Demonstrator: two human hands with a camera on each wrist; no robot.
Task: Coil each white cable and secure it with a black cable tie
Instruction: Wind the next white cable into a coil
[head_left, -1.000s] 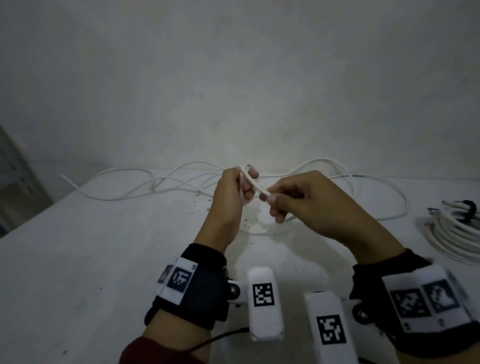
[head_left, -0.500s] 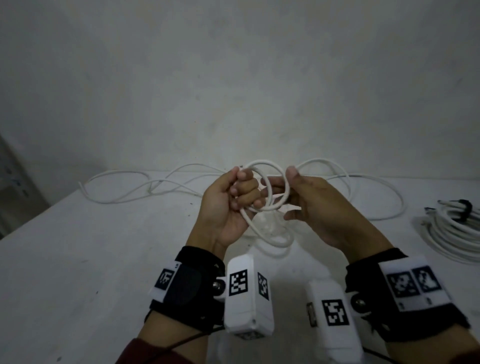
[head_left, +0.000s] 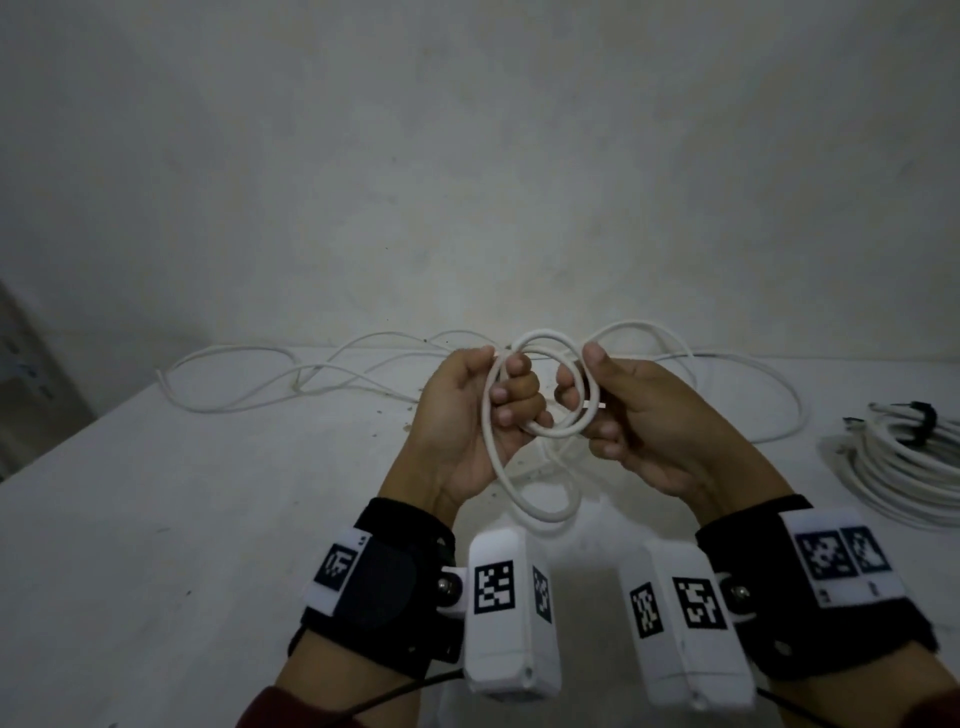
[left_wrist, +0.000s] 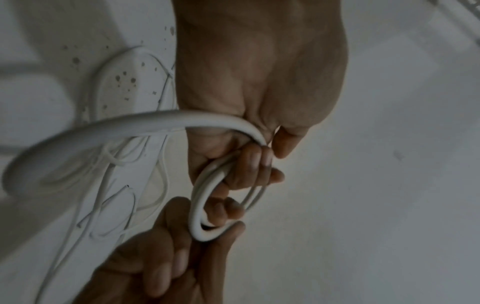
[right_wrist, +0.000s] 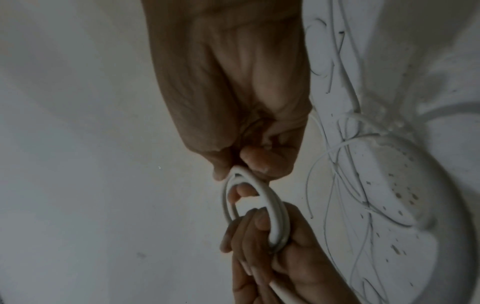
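both hands (head_left: 545, 415) gripping small white cable (head_left: 540, 431) coil

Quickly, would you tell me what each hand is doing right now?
Left hand: fingers curled round the white cable coil.
Right hand: pinching the same coil's opposite side.

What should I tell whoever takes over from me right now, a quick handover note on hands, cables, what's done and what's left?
Left hand: grips one side of the small coil of white cable.
Right hand: pinches the coil's other side.
Coil is raised above the table; only a few loops are wound, one slack loop hangs below, and the loose cable trails across the back of the table.
Done: one coiled bundle at the right edge, secured with a black cable tie.
Left: wind in the remaining cable, then tie it. No spare tie is visible.
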